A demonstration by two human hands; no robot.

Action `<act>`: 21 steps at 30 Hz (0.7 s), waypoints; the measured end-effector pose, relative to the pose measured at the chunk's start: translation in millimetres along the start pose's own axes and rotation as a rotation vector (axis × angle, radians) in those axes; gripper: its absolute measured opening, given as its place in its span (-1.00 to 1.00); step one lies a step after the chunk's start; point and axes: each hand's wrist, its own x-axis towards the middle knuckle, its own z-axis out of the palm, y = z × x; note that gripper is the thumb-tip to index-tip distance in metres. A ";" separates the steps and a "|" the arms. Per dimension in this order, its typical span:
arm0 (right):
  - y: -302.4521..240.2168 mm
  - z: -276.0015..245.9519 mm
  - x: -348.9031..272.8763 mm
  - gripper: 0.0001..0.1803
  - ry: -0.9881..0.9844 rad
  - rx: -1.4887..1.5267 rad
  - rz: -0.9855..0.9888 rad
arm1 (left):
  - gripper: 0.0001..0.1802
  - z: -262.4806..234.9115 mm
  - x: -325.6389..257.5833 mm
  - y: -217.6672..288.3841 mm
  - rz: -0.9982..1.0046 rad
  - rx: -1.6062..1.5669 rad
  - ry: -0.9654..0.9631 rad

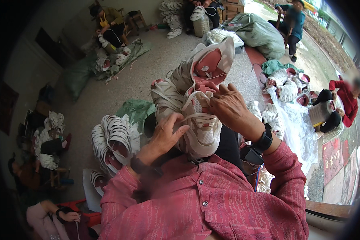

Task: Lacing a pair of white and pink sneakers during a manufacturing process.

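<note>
In front of my chest a white and pink sneaker upper (pixel 202 120) lies toe toward me, with a flat cream shoelace (pixel 199 116) threaded across its front. My right hand (pixel 234 108) is closed at the collar and tongue, fingers pinched on the lace there. On the shoe's other side, my left hand (pixel 166 134) has thumb and forefinger apart, their tips close to the lace loop; its other fingers are partly hidden. Just beyond stand more uppers, one a white and pink upper (pixel 212 66) tilted open, beside a bundle of laced uppers (pixel 164 96).
At my left are nested white uppers (pixel 114 140) and a green plastic bag (pixel 136 112). On the right lie clear plastic sheeting (pixel 290 124) and heaped uppers (pixel 288 90). A large green sack (pixel 260 34) sits farther back. Several people work around the room with shoes.
</note>
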 end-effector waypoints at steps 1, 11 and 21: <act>1.5 0.8 1.8 -0.78 -0.009 -0.010 -0.010 | -0.73 4.7 -6.5 -1.3 -0.235 -0.307 -0.121; 6.1 20.4 -4.3 -0.86 0.030 0.413 0.037 | -0.74 -29.6 30.0 -25.4 -0.453 -0.841 -0.215; 3.5 48.3 -2.0 -0.88 0.164 0.305 0.156 | -0.64 -61.1 43.5 -31.1 -0.652 -1.070 -0.623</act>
